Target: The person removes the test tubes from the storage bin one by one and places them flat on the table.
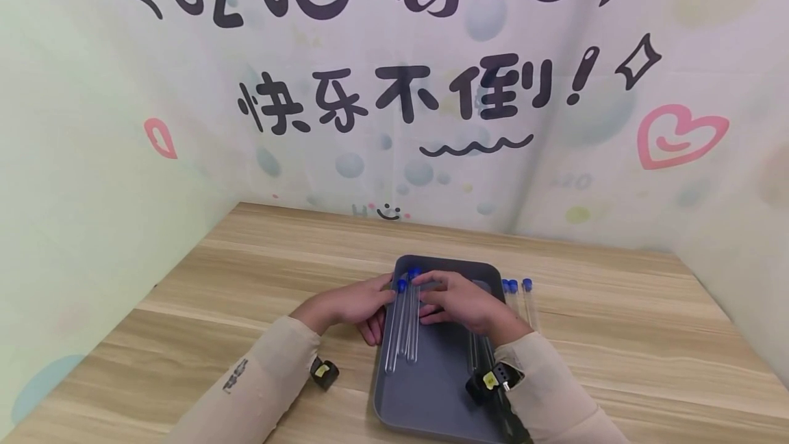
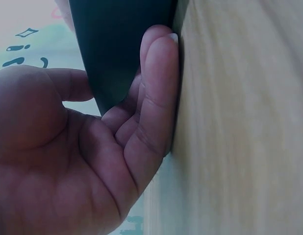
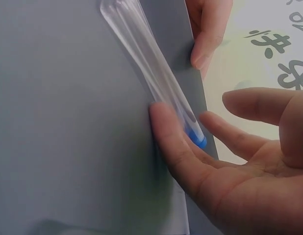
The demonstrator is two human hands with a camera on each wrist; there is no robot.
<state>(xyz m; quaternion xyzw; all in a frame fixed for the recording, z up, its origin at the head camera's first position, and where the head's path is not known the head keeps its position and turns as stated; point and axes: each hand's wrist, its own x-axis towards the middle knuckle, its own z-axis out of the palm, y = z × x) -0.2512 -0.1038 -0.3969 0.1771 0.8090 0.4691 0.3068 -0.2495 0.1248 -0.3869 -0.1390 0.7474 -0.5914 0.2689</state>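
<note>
A grey rectangular tray (image 1: 434, 399) stands on the table. My left hand (image 1: 354, 303) holds its left side, thumb at the rim; in the left wrist view the fingers lie curled against the outer wall of the tray (image 2: 119, 44). Several clear test tubes with blue caps (image 1: 403, 327) lie together along the tray's left side, caps toward the back. My right hand (image 1: 459, 300) is over the tray, and in the right wrist view its extended fingers touch the tubes (image 3: 154, 63) near their capped end. There the right thumb stands apart from them.
More test tubes (image 1: 473, 351) lie at the tray's right side, partly hidden under the right forearm. Several blue-capped tubes (image 1: 528, 297) lie on the wooden table (image 1: 616, 341) just right of the tray. A printed cloth (image 1: 382, 177) hangs behind the table.
</note>
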